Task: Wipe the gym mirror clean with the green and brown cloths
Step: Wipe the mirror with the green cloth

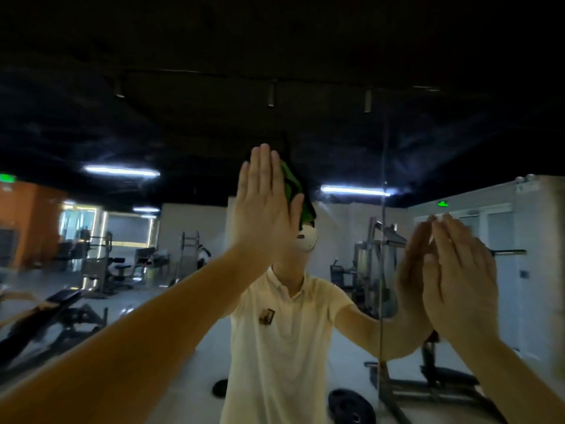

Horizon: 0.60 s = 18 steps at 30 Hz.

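Gym mirror (183, 133) under flat left hand (263, 206), green cloth (289, 182) mostly hidden behind it; blurred right hand (458, 270) flat too

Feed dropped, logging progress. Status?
Left hand flat, pressing green cloth on mirror. Right hand flat against it, blurred; brown cloth not seen. Nothing blocking.

Nothing legible in mirror (336, 133). Left green sign (7, 178), right green sign (442, 204): both lit, marks blurred. Shirt emblem (266, 316): unreadable.
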{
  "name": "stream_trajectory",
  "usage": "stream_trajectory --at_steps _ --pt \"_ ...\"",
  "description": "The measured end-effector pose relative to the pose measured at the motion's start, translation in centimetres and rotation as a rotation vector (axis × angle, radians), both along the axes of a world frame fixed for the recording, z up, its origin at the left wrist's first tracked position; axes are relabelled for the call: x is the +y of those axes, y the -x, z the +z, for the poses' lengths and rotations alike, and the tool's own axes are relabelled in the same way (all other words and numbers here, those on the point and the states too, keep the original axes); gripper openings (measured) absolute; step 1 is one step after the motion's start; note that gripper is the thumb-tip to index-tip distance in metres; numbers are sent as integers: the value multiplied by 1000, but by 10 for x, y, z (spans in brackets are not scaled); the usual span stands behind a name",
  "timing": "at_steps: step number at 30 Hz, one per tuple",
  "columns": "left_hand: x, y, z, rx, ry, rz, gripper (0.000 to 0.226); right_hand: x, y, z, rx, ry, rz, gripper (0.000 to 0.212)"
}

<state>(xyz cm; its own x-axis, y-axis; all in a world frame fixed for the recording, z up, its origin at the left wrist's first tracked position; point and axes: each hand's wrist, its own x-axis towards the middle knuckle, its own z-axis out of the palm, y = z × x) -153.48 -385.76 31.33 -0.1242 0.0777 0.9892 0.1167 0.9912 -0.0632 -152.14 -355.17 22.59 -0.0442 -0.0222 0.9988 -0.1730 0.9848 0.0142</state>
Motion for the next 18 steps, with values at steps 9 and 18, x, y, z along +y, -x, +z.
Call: stream_trajectory --at_steps 9,18 --pt "115 -3 -63 -144 472 -79 72 31 10 -9 -13 -129 42 57" --pt "140 -14 45 -106 79 12 80 38 10 -12 -112 -156 -4 59"
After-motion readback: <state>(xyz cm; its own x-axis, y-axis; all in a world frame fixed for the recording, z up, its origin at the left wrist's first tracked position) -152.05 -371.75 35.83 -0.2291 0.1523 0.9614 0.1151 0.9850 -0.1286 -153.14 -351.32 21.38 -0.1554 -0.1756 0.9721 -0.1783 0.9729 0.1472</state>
